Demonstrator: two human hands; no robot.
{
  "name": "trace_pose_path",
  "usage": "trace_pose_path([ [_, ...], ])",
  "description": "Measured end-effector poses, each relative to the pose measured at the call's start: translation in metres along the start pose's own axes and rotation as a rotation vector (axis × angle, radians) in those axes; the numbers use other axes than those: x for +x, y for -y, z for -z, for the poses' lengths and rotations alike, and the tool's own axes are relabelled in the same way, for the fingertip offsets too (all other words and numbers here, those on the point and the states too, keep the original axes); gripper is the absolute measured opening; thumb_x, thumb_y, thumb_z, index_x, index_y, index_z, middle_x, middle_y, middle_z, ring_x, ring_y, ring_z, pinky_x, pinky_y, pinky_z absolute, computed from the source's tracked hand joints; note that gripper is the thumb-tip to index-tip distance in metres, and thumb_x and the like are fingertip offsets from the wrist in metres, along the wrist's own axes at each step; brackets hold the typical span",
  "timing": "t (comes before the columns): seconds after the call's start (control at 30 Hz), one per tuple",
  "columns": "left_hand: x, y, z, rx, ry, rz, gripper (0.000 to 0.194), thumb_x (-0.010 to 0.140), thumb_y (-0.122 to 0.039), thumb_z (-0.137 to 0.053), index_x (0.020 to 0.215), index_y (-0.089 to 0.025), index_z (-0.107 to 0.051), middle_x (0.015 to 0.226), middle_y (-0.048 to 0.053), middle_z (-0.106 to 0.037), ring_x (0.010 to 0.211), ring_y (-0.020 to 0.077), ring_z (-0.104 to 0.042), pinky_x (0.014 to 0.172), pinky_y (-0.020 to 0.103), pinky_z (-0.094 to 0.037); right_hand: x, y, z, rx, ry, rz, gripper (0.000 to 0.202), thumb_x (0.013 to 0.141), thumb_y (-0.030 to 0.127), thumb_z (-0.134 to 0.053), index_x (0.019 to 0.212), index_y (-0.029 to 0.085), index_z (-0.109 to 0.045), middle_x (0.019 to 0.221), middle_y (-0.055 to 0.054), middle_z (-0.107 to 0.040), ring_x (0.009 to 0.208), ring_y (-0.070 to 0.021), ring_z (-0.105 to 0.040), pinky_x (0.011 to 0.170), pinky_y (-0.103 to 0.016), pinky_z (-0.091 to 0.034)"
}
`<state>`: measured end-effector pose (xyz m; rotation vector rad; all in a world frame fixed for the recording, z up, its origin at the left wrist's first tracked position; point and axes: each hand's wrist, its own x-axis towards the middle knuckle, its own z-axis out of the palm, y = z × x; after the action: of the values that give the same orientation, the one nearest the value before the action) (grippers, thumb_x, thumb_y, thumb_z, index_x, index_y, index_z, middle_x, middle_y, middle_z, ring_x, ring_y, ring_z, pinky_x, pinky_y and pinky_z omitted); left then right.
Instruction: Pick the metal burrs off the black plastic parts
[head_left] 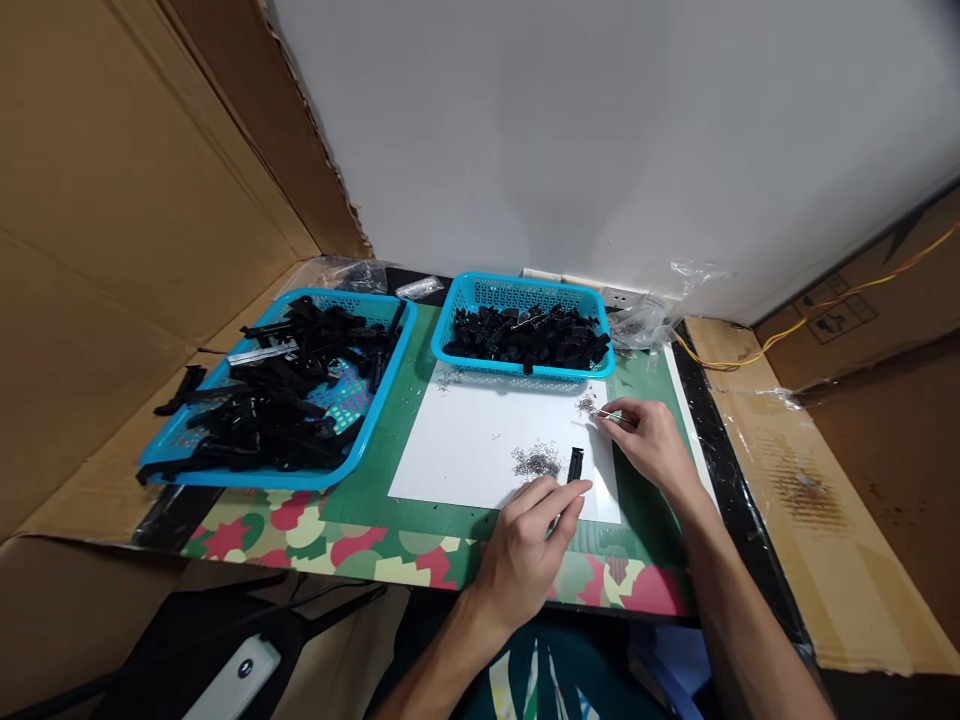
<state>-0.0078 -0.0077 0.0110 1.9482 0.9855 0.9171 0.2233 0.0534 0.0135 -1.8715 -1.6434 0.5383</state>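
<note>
My left hand [527, 545] rests near the front of a white sheet [450, 450], its fingers closed on a small black plastic part [575, 463] that stands up beyond the fingertips. In my right hand [651, 440] is a pair of thin metal tweezers [616, 416], held between thumb and fingers. Their tips point left, at a small pile of tiny metal pieces [586, 404]; whether they grip one is too small to tell. A larger heap of tiny wire-like springs [536, 460] lies just beyond my left hand.
A blue basket [525, 372] full of small black parts stands behind the sheet. On the left, a wider blue tray [349, 465] holds long black parts, some overhanging its rim. Cardboard walls [112, 250] flank the green-covered table [360, 510]. A yellow cable [780, 338] runs at right.
</note>
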Motion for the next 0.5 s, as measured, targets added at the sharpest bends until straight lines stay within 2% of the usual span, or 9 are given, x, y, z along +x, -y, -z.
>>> trace_pose_path([
  [0.13, 0.000, 0.002, -0.001, -0.010, -0.009, 0.010, 0.032, 0.110, -0.026, -0.049, 0.132, -0.024, -0.072, 0.093, 0.005, -0.067, 0.085, 0.0170, -0.064, 0.074, 0.028, -0.049, 0.004, -0.002, -0.009, -0.007, 0.025, -0.041, 0.030, 0.088, 0.040, -0.065, 0.091, 0.015, -0.081, 0.060, -0.002, -0.063, 0.056, -0.0172, -0.052, 0.058, -0.029, -0.034],
  [0.27, 0.000, 0.003, -0.001, -0.020, -0.006, 0.039, 0.032, 0.110, -0.027, -0.049, 0.132, -0.024, -0.072, 0.093, 0.004, -0.067, 0.084, 0.0167, -0.063, 0.073, 0.028, -0.048, 0.000, -0.001, -0.011, -0.069, 0.094, -0.014, 0.028, 0.094, 0.038, -0.058, 0.097, 0.018, -0.078, 0.078, -0.007, -0.075, 0.068, -0.0215, -0.063, 0.063, -0.030, -0.038],
  [0.37, 0.000, 0.002, -0.001, -0.030, -0.016, 0.047, 0.031, 0.110, -0.027, -0.049, 0.130, -0.023, -0.072, 0.094, 0.005, -0.067, 0.084, 0.0167, -0.063, 0.074, 0.028, -0.049, -0.005, -0.002, -0.007, -0.118, 0.191, 0.019, 0.027, 0.100, 0.035, -0.050, 0.103, 0.021, -0.073, 0.087, -0.008, -0.077, 0.075, -0.0239, -0.066, 0.067, -0.031, -0.039],
  [0.5, 0.001, 0.002, -0.001, -0.036, -0.016, 0.043, 0.031, 0.110, -0.027, -0.048, 0.130, -0.023, -0.072, 0.094, 0.004, -0.067, 0.084, 0.0163, -0.062, 0.074, 0.028, -0.048, -0.011, -0.004, -0.001, -0.046, 0.258, 0.018, 0.023, 0.102, 0.037, -0.049, 0.098, 0.023, -0.066, 0.086, -0.007, -0.073, 0.074, -0.0236, -0.063, 0.068, -0.031, -0.038],
])
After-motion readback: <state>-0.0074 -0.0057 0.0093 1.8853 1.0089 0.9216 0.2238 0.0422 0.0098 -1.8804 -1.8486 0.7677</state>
